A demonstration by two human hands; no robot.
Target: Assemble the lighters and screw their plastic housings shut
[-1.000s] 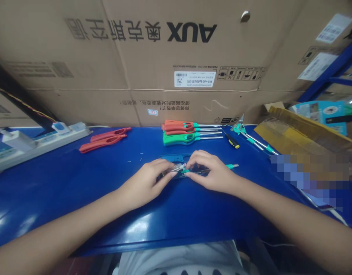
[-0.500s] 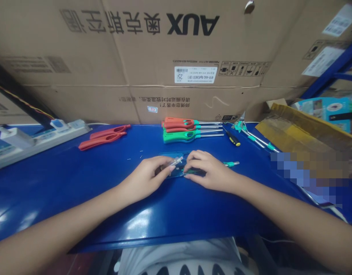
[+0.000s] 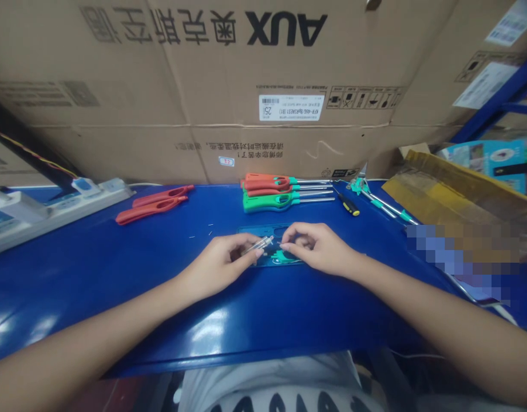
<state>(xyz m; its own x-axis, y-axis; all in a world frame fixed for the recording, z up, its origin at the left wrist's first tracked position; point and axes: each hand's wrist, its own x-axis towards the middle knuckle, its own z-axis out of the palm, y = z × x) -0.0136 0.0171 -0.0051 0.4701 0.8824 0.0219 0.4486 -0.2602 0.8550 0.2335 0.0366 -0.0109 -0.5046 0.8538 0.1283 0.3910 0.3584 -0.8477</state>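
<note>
My left hand (image 3: 222,258) pinches a small clear plastic tube with a pale tip (image 3: 260,244) between thumb and fingers, tilted up to the right. Facing it, my right hand (image 3: 317,247) has its thumb and forefinger pressed together. A tiny dark bit seems to show at those fingertips, too small to name. Under both hands lies a blue plastic casing (image 3: 267,230), partly covered by them. A turquoise-green part (image 3: 284,256) rests in it, below the right fingertips.
Red, orange and green gas lighters (image 3: 267,201) lie stacked behind the hands. Two red handle shells (image 3: 154,210) are left, near a power strip (image 3: 74,209). A yellow-black screwdriver (image 3: 348,205), metal rods with green fittings (image 3: 385,207) and a taped carton (image 3: 452,200) are right.
My right hand has lifted off the casing and turned, uncovering the green part. Its fingertips now pinch near the clear tube. My left hand has barely moved.
</note>
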